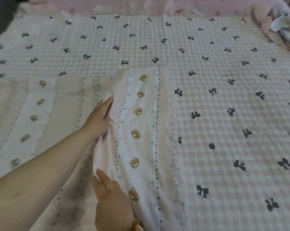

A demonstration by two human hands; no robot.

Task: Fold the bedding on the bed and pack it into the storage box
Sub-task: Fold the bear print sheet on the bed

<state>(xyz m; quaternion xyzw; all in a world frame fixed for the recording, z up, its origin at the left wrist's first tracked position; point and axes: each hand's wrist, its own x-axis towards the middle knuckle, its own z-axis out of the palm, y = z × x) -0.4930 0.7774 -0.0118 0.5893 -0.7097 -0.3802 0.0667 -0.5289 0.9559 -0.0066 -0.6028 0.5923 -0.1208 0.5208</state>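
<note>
Pink-and-white gingham covers the bed [224,114], a quilted, waffle-like sheet scattered with dark bows, and a crumpled grey-and-white bundle [284,25] sits at its far right corner. Across the near left half lies the bedding [140,147], a thin, soft blanket in pale pink and white stripes with rows of dots, small crosses and a column of brown bear faces [136,133]. One panel is already turned over onto the rest, so its long axis runs straight away from the person, from the near edge toward the middle of the bed. A raised, rumpled fold runs along that panel's left side, and both hands sit just at it. The left hand [99,119] reaches further along, fingers straight against the ridge (its thumb is hidden by the cloth). The right hand [112,202], a gold bracelet [135,225] at its wrist, lies nearer, flat with fingers spread, pressing the fabric down. My guess is that the next fold goes rightward across this axis, with the left hand leading. No storage box is in view
</note>
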